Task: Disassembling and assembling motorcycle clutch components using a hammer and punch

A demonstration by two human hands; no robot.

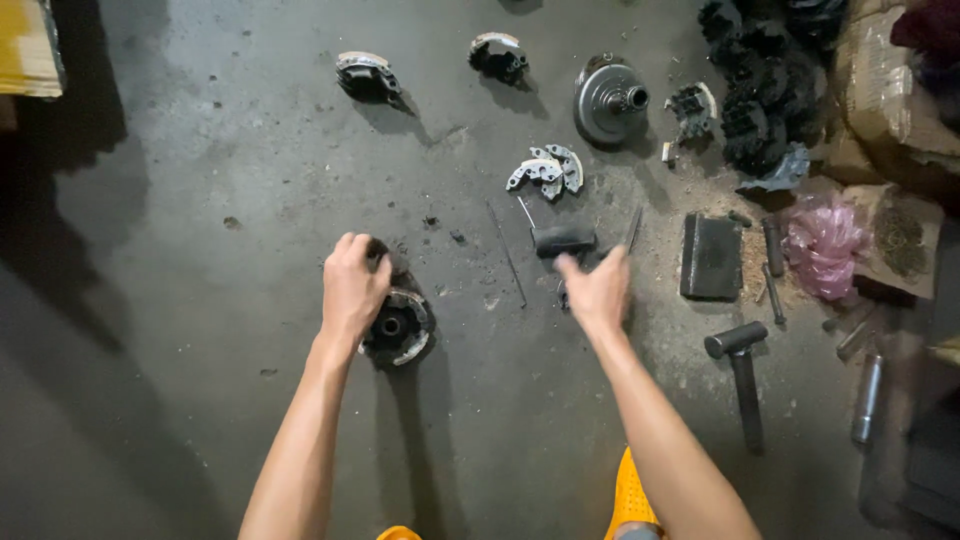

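Metal clutch assembly (pixel 397 328) lying on concrete floor (pixel 200 250), left hand (pixel 352 285) gripping its upper rim. Right hand (pixel 597 290) blurring, hovering beside small hammer (pixel 563 240); grip unclear. Steadier pressing advisable.

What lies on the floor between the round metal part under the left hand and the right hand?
In the head view, a thin metal rod lies there on the concrete floor, between the round metal part and the right hand, with small dark debris.
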